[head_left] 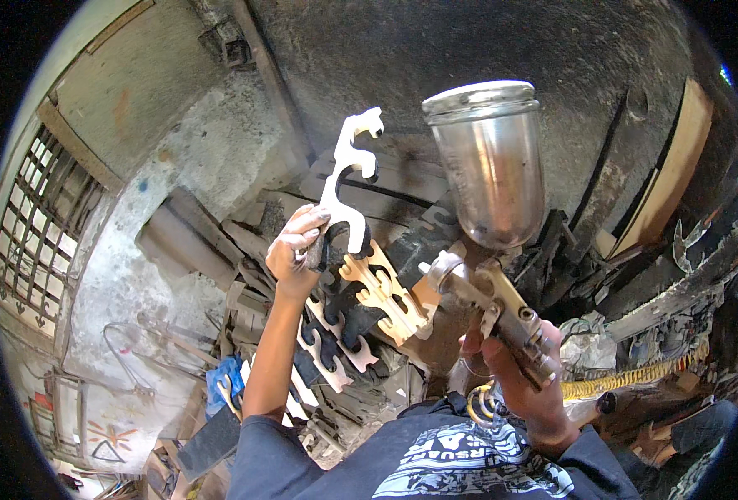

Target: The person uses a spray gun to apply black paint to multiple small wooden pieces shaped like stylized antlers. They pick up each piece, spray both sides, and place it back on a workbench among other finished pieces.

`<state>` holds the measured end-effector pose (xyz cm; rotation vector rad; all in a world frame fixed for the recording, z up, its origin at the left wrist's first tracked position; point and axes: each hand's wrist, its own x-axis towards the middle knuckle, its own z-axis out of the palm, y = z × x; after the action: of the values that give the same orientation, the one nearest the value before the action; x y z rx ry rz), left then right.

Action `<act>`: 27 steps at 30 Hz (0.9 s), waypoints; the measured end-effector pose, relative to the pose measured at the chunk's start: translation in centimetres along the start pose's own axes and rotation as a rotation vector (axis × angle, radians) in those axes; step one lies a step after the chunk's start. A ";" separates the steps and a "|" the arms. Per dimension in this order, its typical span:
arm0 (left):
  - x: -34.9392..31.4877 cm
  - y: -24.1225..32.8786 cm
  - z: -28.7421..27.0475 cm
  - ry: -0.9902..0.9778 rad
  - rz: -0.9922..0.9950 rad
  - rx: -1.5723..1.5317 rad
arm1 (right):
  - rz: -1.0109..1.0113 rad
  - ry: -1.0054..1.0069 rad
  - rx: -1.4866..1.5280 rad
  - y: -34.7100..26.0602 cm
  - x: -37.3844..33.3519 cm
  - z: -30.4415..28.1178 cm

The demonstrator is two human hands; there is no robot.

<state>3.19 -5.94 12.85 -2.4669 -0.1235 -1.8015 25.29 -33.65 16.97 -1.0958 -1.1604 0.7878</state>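
My left hand (296, 242) is raised near the middle, its fingers closed around the lower end of a white wooden piece (331, 196) cut with several hook-shaped curves. The piece stands upright and slightly tilted. On the right, my right hand (526, 375) grips a metal spray gun (469, 279). A large shiny metal cup (494, 167) with a lid sits on top of the gun. The gun's nozzle end points left toward the white piece, with a gap between them. My fingers partly hide the gun's handle and trigger.
Bare wooden pieces (386, 304) of similar curved shape stand behind my hands, and paler ones (327, 362) lie lower down. A yellow coiled hose (636, 379) stretches out at the right. Planks (673, 167) lean on the dark wall. A blue plastic bag (223, 382) lies at left.
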 end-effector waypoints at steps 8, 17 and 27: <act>2.5 0.5 2.9 0.261 -0.278 0.282 | -0.025 0.048 0.001 0.2 -1.5 -0.1; 4.7 1.5 6.8 0.161 -0.819 0.185 | -0.227 0.199 -0.171 -1.2 0.6 2.4; 3.2 2.4 6.8 0.164 -0.668 -0.005 | -0.189 0.180 -0.421 0.7 1.7 2.7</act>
<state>10.84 -7.51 13.76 -2.4361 -1.0358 -2.2073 23.11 -31.18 16.89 -1.3466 -1.2850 0.2950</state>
